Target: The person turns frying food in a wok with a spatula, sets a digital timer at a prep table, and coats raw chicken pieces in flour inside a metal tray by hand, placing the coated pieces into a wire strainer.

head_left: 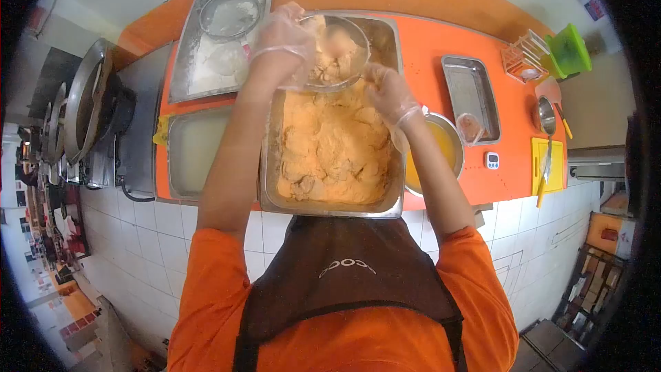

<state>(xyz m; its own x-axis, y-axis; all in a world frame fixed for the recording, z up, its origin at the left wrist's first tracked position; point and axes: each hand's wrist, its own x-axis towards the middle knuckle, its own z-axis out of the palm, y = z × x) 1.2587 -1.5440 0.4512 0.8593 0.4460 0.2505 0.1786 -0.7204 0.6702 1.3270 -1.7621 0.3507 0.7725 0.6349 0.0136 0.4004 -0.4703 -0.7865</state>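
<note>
A round metal sieve (342,34) with floury, breadcrumb-coloured pieces in it is held over the back of a deep metal tray (333,211). Orange-tinted flour (330,145) with coated lumps fills this tray. My left hand (284,38), in a clear plastic glove, is closed on the sieve's left rim. On the right side, my right hand (389,93), also gloved, has its fingers curled at the sieve's lower right edge. Both hands are a little blurred.
At the left are a white flour tray (177,72) with another sieve (229,15), and a tray of pale liquid (200,148). At the right stand a bowl of yellow liquid (441,141), a metal tray (471,93), a timer (491,160) and a yellow board (548,165).
</note>
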